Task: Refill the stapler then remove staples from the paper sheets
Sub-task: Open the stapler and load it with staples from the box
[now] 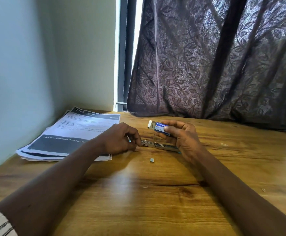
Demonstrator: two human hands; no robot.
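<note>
- a short staple strip (151, 160) lies loose on the wooden table (138, 210).
- left hand (120, 139) — fingers curled, pinching the left end of the stapler (162, 146), which lies flat between both hands.
- right hand (183, 137) grips a staple box (159, 127) just above the stapler.
- paper sheets (67, 133) are stacked at left, partly under the left wrist.

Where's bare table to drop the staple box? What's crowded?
Free: table right of the right hand, up to the curtain, bar stray staples; also the near patch between the forearms, below the loose staple strip. Crowded: paper stack at left; centre, where the left hand pinches the stapler and the right holds the staple box.
</note>
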